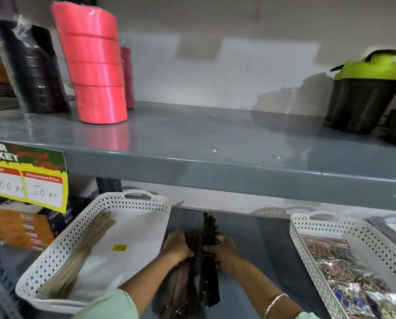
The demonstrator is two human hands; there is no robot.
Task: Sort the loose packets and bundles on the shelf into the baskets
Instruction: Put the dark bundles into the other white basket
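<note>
On the lower grey shelf (261, 240), between two white perforated baskets, my left hand (177, 246) grips a brown bundle of zippers (181, 288). Right beside it, my right hand (223, 250) is closed on a black bundle of zippers (209, 226) that stands long-ways away from me. The two bundles lie side by side and touch. The left basket (132, 200) holds one beige bundle (82, 256) along its left side. The right basket (307, 245) holds several shiny packets (344, 268).
The upper shelf (192, 139) overhangs the work area and carries a stack of pink ribbon rolls (95, 65), wrapped black rolls (33, 67) and black shakers with green lids (362, 95). A price sign (26, 178) hangs at left above orange boxes (22, 229).
</note>
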